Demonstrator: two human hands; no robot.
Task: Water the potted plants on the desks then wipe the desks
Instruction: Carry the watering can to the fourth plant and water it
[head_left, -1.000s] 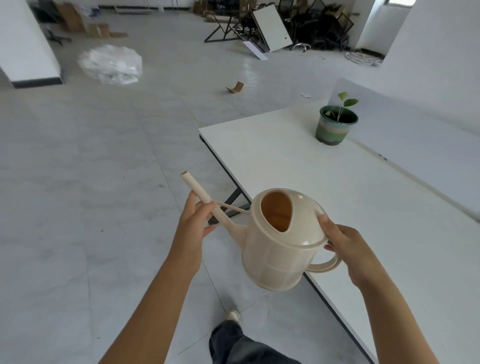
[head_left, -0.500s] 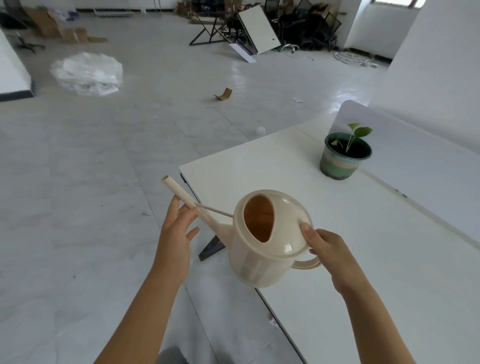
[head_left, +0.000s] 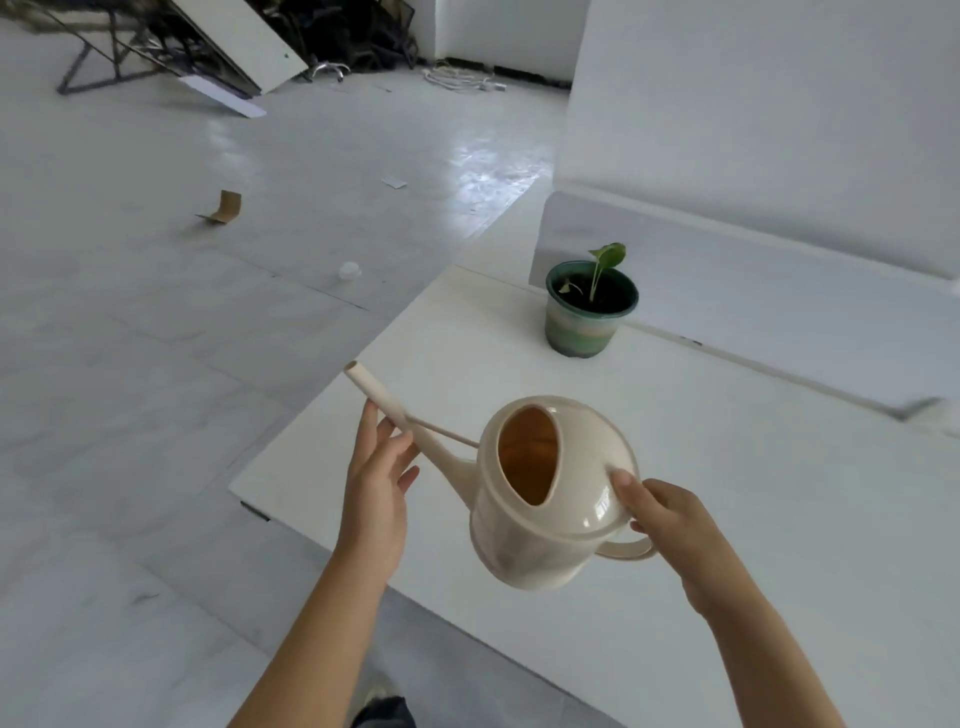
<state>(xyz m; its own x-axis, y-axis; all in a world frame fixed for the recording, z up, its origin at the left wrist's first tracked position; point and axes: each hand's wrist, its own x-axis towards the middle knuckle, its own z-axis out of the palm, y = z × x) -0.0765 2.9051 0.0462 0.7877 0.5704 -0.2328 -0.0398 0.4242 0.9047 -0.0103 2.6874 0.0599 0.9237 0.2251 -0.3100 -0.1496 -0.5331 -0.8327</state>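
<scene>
A cream watering can (head_left: 540, 499) hangs tilted over the near corner of the white desk (head_left: 753, 493), its long spout pointing up and left. My right hand (head_left: 670, 525) grips the can's handle, thumb on the lid. My left hand (head_left: 376, 483) touches the spout from below with straight fingers. A small green seedling grows in a green striped pot (head_left: 589, 317), which stands on the desk beyond the can, next to the grey divider panel (head_left: 779, 296). The can's opening shows an orange-lit inside; no water is visible.
The desk's left edge and corner border grey tiled floor. On the floor lie a bent cardboard scrap (head_left: 222, 208), a white cap (head_left: 349, 270), cables (head_left: 462, 78) and stacked furniture (head_left: 234, 47) far back. My shoe (head_left: 382, 706) shows at the bottom.
I have stepped closer to the desk. The can, earlier over the floor beside the desk edge, now hangs over the desk corner, and the potted plant is nearer. Both hands keep their hold.
</scene>
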